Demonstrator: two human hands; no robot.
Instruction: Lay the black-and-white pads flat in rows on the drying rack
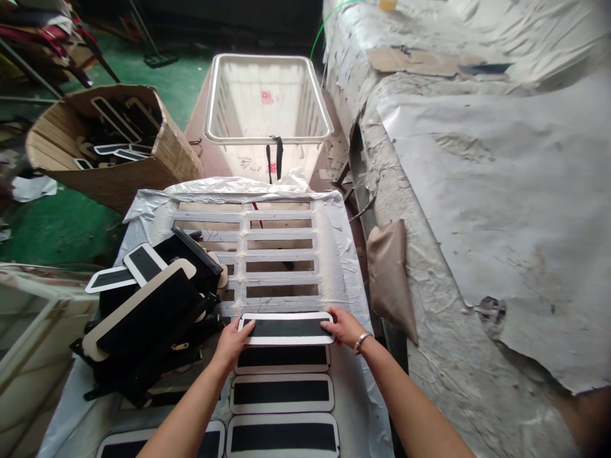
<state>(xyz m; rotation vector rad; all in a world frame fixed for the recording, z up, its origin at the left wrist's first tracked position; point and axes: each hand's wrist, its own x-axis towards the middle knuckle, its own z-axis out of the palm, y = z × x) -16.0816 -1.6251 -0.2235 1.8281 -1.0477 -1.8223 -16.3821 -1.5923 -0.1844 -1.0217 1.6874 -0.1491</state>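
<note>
The 2 short ends of the panel are being covered by fingertips and its underside is being hidden altogether, so it cannot be told whether it is being rested on the table or kept slightly raised. The laid panels nearer the table's near edge are being partly cut off: the first of 3 in the column is being overlapped by the held one, the last is being clipped by the picture's bottom edge, and a 4th at the near left corner is being crossed by the left forearm. In the black pile along the table's left edge, single pieces are hard to tell apart. The panel is being kept level with its long axis running across the table, parallel to the near edge, its broad face being turned upward. It is being shown as a flat rounded rectangle, matte black in the middle with a pale border all round. It is being gripped at its left end by the left hand and at its right end by the right hand, fingers being curled over each end. It is being held over the table's middle, just at the near end of the slatted rack.
</note>
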